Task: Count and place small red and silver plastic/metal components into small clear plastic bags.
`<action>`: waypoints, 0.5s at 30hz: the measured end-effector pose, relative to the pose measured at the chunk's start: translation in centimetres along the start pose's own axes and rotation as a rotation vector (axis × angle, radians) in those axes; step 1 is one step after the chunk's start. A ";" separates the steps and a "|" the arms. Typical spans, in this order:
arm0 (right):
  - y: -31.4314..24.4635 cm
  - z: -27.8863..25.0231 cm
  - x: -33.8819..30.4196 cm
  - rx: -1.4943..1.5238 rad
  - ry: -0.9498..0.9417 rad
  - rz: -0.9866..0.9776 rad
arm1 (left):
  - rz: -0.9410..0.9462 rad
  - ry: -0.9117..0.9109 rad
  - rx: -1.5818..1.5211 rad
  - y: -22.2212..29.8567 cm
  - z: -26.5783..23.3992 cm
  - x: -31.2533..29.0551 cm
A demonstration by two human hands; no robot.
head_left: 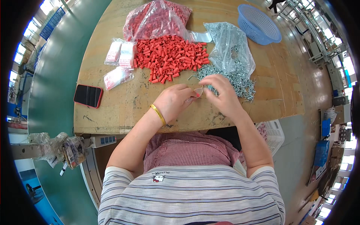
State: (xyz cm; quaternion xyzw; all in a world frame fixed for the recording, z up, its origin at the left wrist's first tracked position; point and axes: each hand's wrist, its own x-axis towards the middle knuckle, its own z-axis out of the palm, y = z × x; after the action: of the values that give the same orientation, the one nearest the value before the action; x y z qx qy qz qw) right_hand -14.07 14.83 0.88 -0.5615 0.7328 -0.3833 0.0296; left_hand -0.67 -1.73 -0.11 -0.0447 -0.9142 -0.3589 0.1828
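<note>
Clear plastic bag point(199, 91), small, flimsy, sits between the hands — left hand point(174, 100) has its grip pinched on it; right hand point(225, 99) curls at its edge, can't tell if holding. Long axis unclear. Shiny slim screws point(245, 89) nearer right hand — hollow red plugs point(168, 56) beyond, on scuffed tan table point(112, 112).

You have low passage leftward across the near tabletop point(120, 114), with the phone point(88, 96) obstructing at far left. Red caps point(168, 56) block your left hand point(173, 100) on the far side; metal screws point(243, 85) crowd your right hand point(224, 95). Right of them, your route runs far to the blue basket point(258, 26).
</note>
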 end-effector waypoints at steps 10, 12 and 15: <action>1.5 2.6 -2.7 0.813 0.076 0.460 | -0.443 0.109 -0.646 -1.0 1.4 -0.9; 1.3 3.1 -3.0 0.877 0.116 0.497 | -0.605 0.094 -0.866 -1.1 1.8 -0.9; 1.0 3.2 -2.5 0.934 0.133 0.518 | -0.690 0.103 -1.051 -1.7 2.7 -1.0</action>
State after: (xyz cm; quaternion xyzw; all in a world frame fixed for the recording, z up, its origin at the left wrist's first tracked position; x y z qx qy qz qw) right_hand -12.44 15.39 -2.93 -0.2639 0.5992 -0.6832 0.3233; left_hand -0.90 -1.09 -3.41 0.1861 -0.5675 -0.8002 0.0540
